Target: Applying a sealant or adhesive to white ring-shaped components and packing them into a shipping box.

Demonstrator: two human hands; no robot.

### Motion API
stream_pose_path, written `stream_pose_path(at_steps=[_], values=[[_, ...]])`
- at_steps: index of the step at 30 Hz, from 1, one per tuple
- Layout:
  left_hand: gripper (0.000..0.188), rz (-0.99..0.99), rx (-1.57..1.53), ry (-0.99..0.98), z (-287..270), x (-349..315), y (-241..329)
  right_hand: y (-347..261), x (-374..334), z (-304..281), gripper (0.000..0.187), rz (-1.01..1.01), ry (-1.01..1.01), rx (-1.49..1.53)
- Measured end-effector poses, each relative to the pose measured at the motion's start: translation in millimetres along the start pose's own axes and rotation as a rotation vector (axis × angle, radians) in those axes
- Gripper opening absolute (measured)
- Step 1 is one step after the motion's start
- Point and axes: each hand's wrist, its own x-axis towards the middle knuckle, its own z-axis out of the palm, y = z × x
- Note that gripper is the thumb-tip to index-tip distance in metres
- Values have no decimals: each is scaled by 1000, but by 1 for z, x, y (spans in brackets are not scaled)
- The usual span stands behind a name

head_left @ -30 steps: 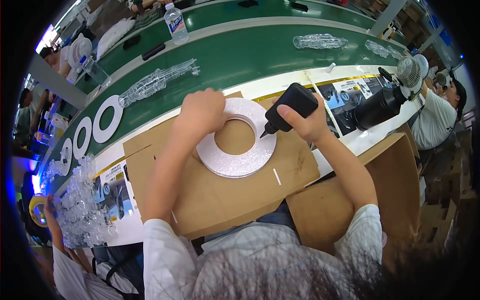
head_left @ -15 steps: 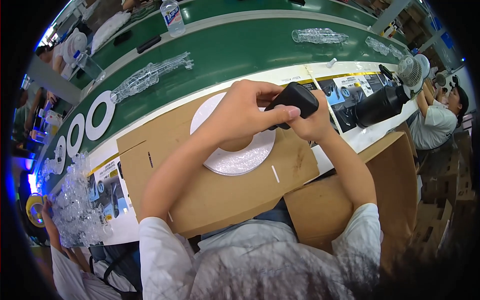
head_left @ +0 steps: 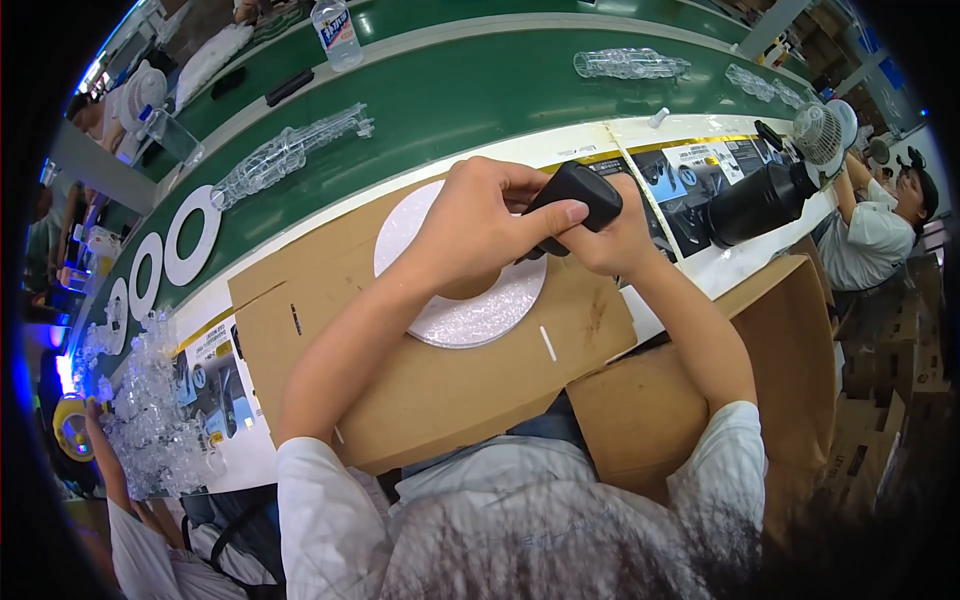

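Note:
Both my hands grip a black plastic part (head_left: 582, 196) with a rounded block-shaped end; its exact kind does not show. My left hand (head_left: 500, 215) wraps it from the left, the thumb pressed across its near side. From the right, my right hand (head_left: 615, 230) closes round its lower portion, hiding most of that end. Under the hands, a white ring-shaped disc (head_left: 480, 320) with a glossy, crinkled surface lies flat on a brown cardboard sheet (head_left: 400, 410). My left forearm covers part of the disc.
Clear plastic tubes (head_left: 285, 160) and white rings (head_left: 192, 235) lie on the green belt (head_left: 450, 100). A black bottle (head_left: 755, 208) and a small fan (head_left: 820, 140) are at right. Clear parts (head_left: 150, 420) pile up at left beside a co-worker's arm. An open carton (head_left: 780, 350) stands near my right elbow.
The belt's tubes and rings have shifted slightly left in the picture, along with a small shift of the whole view. Both hands keep their grip on the black plastic part.

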Motion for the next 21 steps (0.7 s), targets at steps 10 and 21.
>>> stream_pose_path(at_steps=[10,21], values=[[39,23,-26,-13,2,3,-10,2,-2,0,13,9,4,-23],[40,172,123,-9,5,0,1,-1,-1,0,19,-87,-40,-2]])
